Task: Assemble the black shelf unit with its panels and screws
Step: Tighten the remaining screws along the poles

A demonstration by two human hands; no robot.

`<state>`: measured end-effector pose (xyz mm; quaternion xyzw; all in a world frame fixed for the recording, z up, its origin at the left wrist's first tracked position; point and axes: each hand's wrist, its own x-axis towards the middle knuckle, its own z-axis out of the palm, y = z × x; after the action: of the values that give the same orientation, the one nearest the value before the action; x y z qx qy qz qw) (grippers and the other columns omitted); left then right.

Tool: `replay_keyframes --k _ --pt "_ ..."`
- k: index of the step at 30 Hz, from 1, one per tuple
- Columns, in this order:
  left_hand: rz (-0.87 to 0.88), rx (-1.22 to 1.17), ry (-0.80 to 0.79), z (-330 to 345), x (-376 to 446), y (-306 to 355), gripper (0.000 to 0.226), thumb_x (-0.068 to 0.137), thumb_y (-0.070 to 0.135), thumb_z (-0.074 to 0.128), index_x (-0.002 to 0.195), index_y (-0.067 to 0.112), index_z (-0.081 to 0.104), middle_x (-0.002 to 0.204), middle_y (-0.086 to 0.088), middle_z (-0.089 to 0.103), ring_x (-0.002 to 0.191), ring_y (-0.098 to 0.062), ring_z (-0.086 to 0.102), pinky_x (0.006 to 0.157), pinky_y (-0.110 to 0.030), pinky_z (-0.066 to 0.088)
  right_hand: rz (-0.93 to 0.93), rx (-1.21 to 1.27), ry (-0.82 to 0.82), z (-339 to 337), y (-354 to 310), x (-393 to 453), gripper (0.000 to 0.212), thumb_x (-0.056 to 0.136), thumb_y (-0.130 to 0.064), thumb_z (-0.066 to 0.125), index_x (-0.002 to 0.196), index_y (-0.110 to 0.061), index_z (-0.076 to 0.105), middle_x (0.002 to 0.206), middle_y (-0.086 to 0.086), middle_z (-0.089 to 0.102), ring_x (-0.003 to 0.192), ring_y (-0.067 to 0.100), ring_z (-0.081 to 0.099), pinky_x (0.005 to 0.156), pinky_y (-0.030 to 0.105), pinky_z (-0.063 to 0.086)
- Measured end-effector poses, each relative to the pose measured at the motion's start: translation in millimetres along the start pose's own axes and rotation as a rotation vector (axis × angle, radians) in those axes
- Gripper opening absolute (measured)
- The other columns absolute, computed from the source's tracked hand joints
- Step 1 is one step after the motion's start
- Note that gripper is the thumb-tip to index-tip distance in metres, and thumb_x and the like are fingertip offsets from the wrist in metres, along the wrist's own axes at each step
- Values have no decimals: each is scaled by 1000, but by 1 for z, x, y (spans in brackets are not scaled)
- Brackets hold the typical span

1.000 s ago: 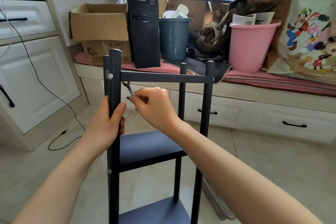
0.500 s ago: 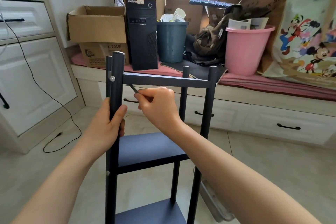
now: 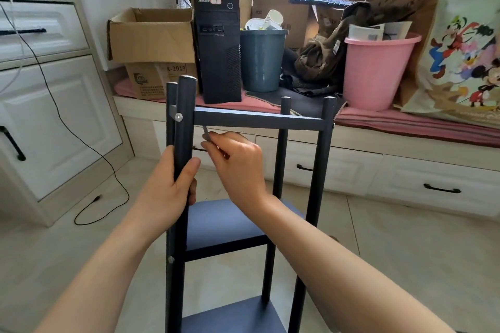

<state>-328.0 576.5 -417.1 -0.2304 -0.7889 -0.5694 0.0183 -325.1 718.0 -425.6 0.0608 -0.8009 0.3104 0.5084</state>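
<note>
A black shelf unit [image 3: 259,119] stands upright on the floor in front of me, with a top panel, a middle panel [image 3: 224,224] and a lower panel [image 3: 232,316] between round black posts. My left hand [image 3: 173,186] grips the near left post [image 3: 184,127] below the top panel. A silver screw head [image 3: 178,116] shows on that post at the top panel's level, and another [image 3: 171,260] at the middle panel. My right hand [image 3: 238,165] pinches a small metal hex key [image 3: 207,134] just under the top panel's front left corner.
Behind the shelf a window seat with drawers [image 3: 405,178] carries cardboard boxes [image 3: 151,35], a black computer tower [image 3: 219,48], a grey bin [image 3: 262,59] and a pink bucket [image 3: 376,70]. White cabinets [image 3: 54,116] stand at the left, with a black cable [image 3: 102,197] on the tiled floor.
My right hand has turned the hex key under the top panel, its tip now pointing up toward the panel. The view has shifted slightly. My left hand keeps its grip on the post.
</note>
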Motion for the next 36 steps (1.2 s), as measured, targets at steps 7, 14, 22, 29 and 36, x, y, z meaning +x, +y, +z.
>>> replay_keyframes --k 7,14,22,29,36 --pt "43 -34 -8 4 -4 3 6 104 27 47 101 22 50 64 -10 54 52 -12 52 50 -16 45 -30 25 136 26 6 -6 5 85 -5 73 85 -2 76 73 6 70 69 22 59 68 20 42" --pt "48 -20 -17 4 -2 -2 8 102 33 46 99 25 48 61 -8 54 53 -10 54 54 -15 46 -57 95 211 38 14 0 8 87 -3 70 92 -1 77 86 8 75 84 23 69 79 27 54" --pt "39 -17 -7 4 -1 -3 12 102 34 46 99 22 47 59 2 56 53 -10 53 51 -14 44 -60 112 274 49 17 0 9 87 -1 69 92 0 77 85 9 75 79 24 69 72 31 56" --pt "17 -22 -6 3 1 0 13 103 34 46 99 21 47 62 -3 55 54 -13 53 50 -16 44 248 242 -22 29 17 1 15 92 -11 67 86 -3 77 74 5 73 70 15 67 68 31 53" --pt "-16 -50 -5 6 -2 5 19 103 33 48 102 13 47 69 -9 53 55 -13 51 48 -15 44 713 283 -406 -30 20 15 21 93 -16 61 79 -17 77 69 -6 71 72 12 59 69 27 48"
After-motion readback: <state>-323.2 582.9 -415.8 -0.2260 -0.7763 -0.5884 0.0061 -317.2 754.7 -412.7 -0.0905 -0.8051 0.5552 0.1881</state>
